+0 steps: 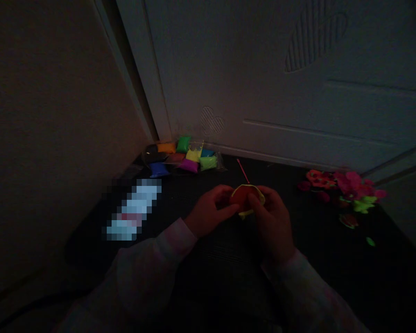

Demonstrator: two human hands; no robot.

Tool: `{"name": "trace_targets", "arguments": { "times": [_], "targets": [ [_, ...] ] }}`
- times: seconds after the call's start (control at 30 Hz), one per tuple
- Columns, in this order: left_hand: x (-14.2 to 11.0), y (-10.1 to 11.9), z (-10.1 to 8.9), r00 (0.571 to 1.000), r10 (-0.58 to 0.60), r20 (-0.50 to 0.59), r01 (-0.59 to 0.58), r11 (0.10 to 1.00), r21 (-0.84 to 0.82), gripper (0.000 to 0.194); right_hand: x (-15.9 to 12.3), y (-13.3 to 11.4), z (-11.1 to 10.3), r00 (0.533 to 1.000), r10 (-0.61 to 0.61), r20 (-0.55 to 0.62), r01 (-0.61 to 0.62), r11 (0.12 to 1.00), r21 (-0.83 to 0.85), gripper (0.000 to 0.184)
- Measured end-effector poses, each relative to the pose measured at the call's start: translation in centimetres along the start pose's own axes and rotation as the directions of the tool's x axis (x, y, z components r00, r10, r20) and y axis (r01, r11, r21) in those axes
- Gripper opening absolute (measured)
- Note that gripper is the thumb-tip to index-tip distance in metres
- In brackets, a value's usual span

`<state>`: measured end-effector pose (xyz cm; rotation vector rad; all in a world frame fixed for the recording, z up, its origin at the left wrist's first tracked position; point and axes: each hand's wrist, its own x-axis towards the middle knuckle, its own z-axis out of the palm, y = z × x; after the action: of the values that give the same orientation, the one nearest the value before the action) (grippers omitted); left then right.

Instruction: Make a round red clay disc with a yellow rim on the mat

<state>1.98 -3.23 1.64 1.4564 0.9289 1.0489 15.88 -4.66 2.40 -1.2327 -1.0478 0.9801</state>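
Note:
My left hand (213,210) and my right hand (274,222) meet over the dark table, both closed on one orange-red clay piece (241,196). It looks round and flattish, with a thin yellow strip (262,198) along its edge. A yellow bit hangs at its lower side. My right thumb presses on its face, while my left thumb and fingers hold the opposite side. Just beyond the hands lies a thin pink modelling stick (243,170), its near end close to the piece. The dim light hides finer detail.
Several coloured clay packets (208,162) lie at the back left. A bright blurred screen (135,210) is at the left. Pink and red clay shapes (355,185) pile up on the right, with a small green piece (370,241) nearby. A pale panel (263,92) rises behind the table.

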Motion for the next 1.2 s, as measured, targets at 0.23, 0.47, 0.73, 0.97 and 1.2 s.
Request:
{"name": "trace_targets", "arguments": {
  "times": [0.23,0.47,0.73,0.97,1.2],
  "targets": [
    [0.5,0.1,-0.4,0.987,-0.160,-0.034,0.153,0.975,-0.162,0.016,0.2,0.6,0.1,0.978,0.133,0.162,-0.147,0.986,0.079,0.030],
    [0.8,-0.4,-0.7,0.969,-0.241,-0.059,0.217,0.939,-0.267,0.015,0.3,0.2,-0.1,0.962,0.174,0.210,-0.183,0.983,0.022,0.027],
    [1.0,-1.0,-0.6,0.962,-0.268,-0.043,0.230,0.889,-0.395,0.025,0.4,0.3,0.0,0.960,0.186,0.211,-0.195,0.981,0.022,0.032],
    [1.1,-1.6,-0.8,0.964,-0.255,-0.078,0.207,0.901,-0.382,0.025,0.6,0.7,0.3,0.974,0.127,0.186,-0.128,0.992,-0.011,0.034],
    [1.7,-2.0,-1.9,0.921,-0.195,-0.337,0.072,0.936,-0.344,0.028,0.5,1.2,0.1,0.987,-0.155,0.047,0.162,0.963,-0.215,0.033]
  ]
}}
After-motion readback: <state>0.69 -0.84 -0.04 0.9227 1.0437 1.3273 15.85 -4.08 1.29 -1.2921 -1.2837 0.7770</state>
